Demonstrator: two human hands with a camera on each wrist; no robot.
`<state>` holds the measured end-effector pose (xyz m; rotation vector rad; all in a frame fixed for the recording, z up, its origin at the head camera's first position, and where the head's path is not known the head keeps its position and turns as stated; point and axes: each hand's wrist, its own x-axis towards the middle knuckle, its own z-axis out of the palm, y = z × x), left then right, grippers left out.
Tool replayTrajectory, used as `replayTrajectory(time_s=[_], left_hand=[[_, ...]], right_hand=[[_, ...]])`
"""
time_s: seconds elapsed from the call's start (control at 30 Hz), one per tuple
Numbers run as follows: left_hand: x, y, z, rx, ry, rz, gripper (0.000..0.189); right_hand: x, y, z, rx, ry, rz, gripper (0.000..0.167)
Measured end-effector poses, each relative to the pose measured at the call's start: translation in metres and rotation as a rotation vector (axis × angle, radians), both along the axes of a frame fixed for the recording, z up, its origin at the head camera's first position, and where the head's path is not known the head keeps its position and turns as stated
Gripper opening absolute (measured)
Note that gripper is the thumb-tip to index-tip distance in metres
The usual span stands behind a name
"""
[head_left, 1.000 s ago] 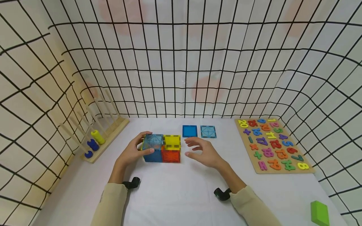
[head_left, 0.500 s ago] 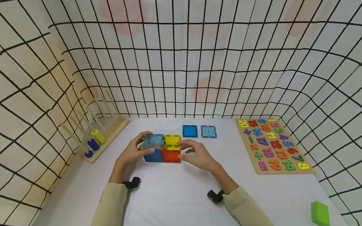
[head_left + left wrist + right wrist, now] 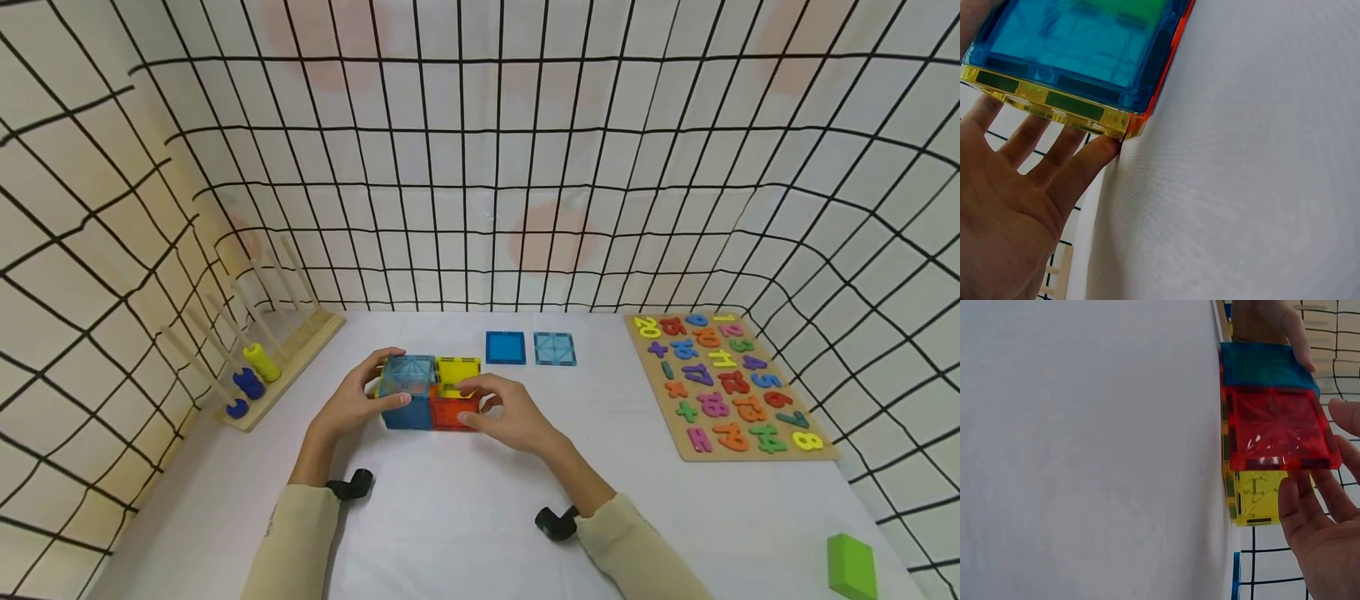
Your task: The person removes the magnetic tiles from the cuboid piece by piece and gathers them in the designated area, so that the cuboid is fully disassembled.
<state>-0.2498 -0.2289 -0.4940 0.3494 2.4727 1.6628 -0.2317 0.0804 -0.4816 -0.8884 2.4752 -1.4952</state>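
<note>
On the white cloth stands a block built of see-through magnetic tiles, with a pale blue tile [image 3: 407,369] on top at the left and a blue tile [image 3: 1066,47] in front. Its right half is open above, between a red front tile [image 3: 444,408] and a yellow back tile [image 3: 459,364]. My left hand [image 3: 354,406] grips the left end, thumb on the blue front, fingers against the yellow side. My right hand [image 3: 517,417] reaches in from the right. In the right wrist view its fingers [image 3: 1325,503] pass behind the red tile, and the thumb lies just off its top edge.
Behind the block lie a blue tile [image 3: 506,347] and a pale blue tile [image 3: 555,348]. At left stands a wooden peg rack [image 3: 281,375] with blue and yellow pieces. A number puzzle board [image 3: 675,433] and a green block [image 3: 851,567] are at right. Black grid mesh [image 3: 495,129] surrounds the table.
My right hand has moved left from beside the block until its thumb and fingers overlap the right half. My left hand and the block have stayed put.
</note>
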Motion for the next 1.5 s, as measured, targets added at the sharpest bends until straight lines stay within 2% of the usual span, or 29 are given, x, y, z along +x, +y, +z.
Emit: replayTrajectory(time_s=[0.2,0.47,0.63,0.8,1.13,1.3,1.5], left_hand=[[0.000,0.001,-0.001,0.009,0.012,-0.004,0.079],[0.002,0.002,-0.001,-0.004,0.017,0.006,0.076],[0.002,0.001,-0.001,-0.004,0.024,0.003,0.076],[0.000,0.000,-0.002,0.005,0.009,0.004,0.077],[-0.003,0.000,-0.005,0.005,-0.030,-0.008,0.078],[-0.002,0.000,-0.005,-0.002,-0.032,0.000,0.075],[-0.001,0.000,-0.005,-0.005,-0.015,0.006,0.077]], right_hand=[[0.000,-0.011,0.002,0.020,0.001,0.009,0.042],[0.001,-0.022,0.001,0.101,-0.088,0.022,0.039],[0.001,-0.025,0.002,0.166,-0.131,-0.002,0.035],[0.001,-0.026,0.004,0.209,-0.106,-0.010,0.034],[0.006,-0.017,0.009,0.200,-0.089,-0.039,0.034],[0.005,-0.009,0.011,0.200,-0.076,-0.067,0.035],[0.000,0.006,0.014,0.173,-0.010,-0.110,0.036]])
